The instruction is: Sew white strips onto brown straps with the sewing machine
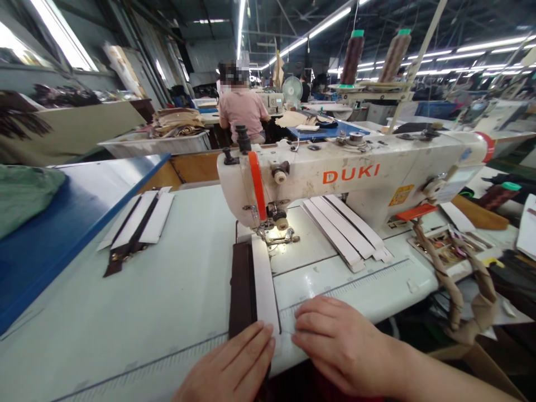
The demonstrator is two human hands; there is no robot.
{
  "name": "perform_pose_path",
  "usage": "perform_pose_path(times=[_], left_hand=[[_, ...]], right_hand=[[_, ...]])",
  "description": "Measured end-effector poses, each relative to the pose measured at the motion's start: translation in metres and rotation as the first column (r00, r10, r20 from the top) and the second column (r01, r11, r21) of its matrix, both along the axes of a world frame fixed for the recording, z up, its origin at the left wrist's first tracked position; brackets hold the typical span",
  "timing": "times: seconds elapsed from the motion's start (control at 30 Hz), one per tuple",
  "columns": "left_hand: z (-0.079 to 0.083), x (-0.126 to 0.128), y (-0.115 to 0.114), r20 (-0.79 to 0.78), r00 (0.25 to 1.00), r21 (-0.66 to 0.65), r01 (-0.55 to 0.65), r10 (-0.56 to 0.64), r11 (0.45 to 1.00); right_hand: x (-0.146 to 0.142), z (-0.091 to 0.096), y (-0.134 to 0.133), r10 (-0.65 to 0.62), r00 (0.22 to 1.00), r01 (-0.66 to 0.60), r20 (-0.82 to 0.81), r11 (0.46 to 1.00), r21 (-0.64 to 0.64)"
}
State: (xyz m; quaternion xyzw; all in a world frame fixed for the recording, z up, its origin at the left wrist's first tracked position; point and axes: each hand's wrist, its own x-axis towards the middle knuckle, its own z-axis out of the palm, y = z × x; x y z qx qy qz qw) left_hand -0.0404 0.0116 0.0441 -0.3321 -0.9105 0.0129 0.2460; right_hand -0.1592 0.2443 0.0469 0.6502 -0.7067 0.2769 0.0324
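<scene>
A long dark brown strip (242,290) with a white strip (264,290) along its right side lies on the sewing machine's pale table. Its far end reaches the presser foot area under the white sewing machine (310,167), where a small lamp glows. My left hand (234,363) rests flat on the near end of both strips, fingers straight and close together. Just right of the white strip, my right hand (339,340) sits at the table's front edge with loosely bent fingers. Nothing shows in it; its thumb is hidden.
White-backed strips (341,231) lie under the machine arm. Left on the table is another bundle (140,220) with dark strips. A parts tray (456,248) stands at right, beside a hanging tan cloth-wrapped loop (481,301). Thread cones (353,58) rise behind. A person (242,109) sits farther back.
</scene>
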Motion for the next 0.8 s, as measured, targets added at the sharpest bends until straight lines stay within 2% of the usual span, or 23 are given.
perform_pose_path(times=[0.37,0.53,0.6,0.67,0.8], left_hand=[[-0.003,-0.001,0.006,-0.036,0.999,0.077,-0.021,0.024,0.997],[0.008,-0.004,0.006,0.006,1.0,0.089,0.021,-0.022,0.996],[0.014,-0.016,0.003,0.023,0.999,0.081,0.033,-0.035,0.996],[0.016,-0.034,-0.002,-0.016,1.0,0.063,-0.004,0.005,0.998],[0.01,-0.074,-0.015,-0.03,0.981,-0.032,-0.191,0.19,0.981]], right_hand=[[0.002,0.0,-0.024,0.013,1.0,-0.013,-0.021,1.0,0.004],[0.001,0.0,-0.024,0.047,0.993,-0.045,-0.111,0.999,0.025],[0.0,0.001,-0.025,0.07,0.987,-0.062,-0.146,0.996,0.058],[-0.001,0.0,-0.027,0.076,0.981,-0.063,-0.176,0.995,0.079],[-0.005,-0.007,-0.034,0.085,0.966,-0.09,-0.244,0.996,-0.009]])
